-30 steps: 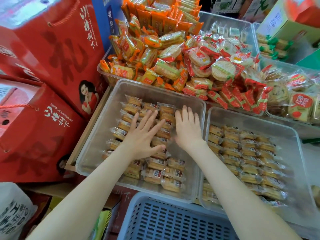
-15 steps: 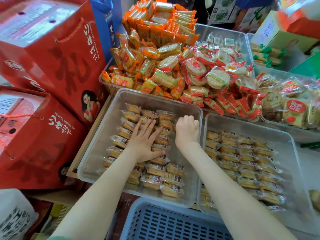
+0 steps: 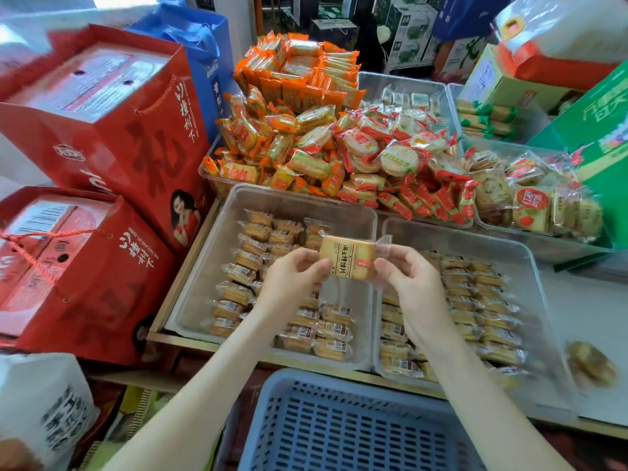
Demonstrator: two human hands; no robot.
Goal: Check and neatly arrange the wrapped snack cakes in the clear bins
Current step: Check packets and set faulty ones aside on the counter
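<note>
Wrapped snack cake (image 3: 347, 254): pinched at both ends, left hand (image 3: 289, 283) at 9 o'clock, right hand (image 3: 411, 283) at 3, held above left clear bin (image 3: 200, 283). Risk judged: slick film slipping, cake dropping into blue basket (image 3: 339, 426) at 6.

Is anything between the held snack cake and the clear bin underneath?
Nothing visible. The left hand and right hand pinch the snack cake above the open clear bin, which has bare floor beside its rows.

Upper red box (image 3: 112, 130) reads 山楂树下; lower red box (image 3: 85, 277) adds "UNDER THE HAWTHORN TREE"
</note>
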